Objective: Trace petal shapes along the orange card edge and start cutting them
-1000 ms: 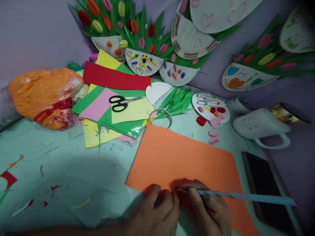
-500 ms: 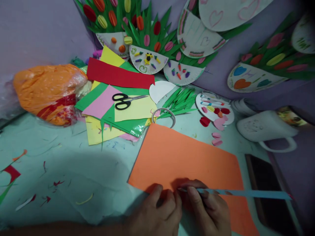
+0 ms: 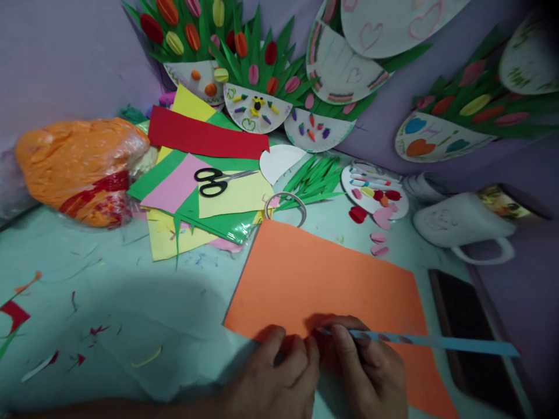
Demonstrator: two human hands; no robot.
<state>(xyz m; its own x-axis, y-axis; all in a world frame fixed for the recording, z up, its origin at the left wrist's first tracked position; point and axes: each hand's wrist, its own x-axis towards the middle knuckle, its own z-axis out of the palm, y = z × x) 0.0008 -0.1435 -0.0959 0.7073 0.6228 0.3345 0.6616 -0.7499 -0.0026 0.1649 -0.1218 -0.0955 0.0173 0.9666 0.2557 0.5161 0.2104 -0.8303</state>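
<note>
A sheet of orange paper [image 3: 332, 273] lies at an angle on the table in front of me. My right hand [image 3: 371, 364] pinches a light blue pencil [image 3: 454, 343], its tip against the paper near the lower edge. The pencil's back end points right, over a dark phone-like slab. Right beside the tip, my left hand [image 3: 283, 369] presses on the sheet's lower edge with curled fingers. Shadow hides what lies under those fingertips.
Black-handled scissors [image 3: 218, 180] rest on stacked coloured paper [image 3: 174, 186]. A tape ring [image 3: 286, 209] touches the orange sheet's far edge. To the right are a white mug [image 3: 463, 227] and the dark slab [image 3: 471, 331]. An orange bundle in plastic [image 3: 78, 169] sits left.
The whole view has shifted slightly, with things moving a little to the left. Both hands keep nearly the same pose on the orange paper, and the pencil tip has barely moved.
</note>
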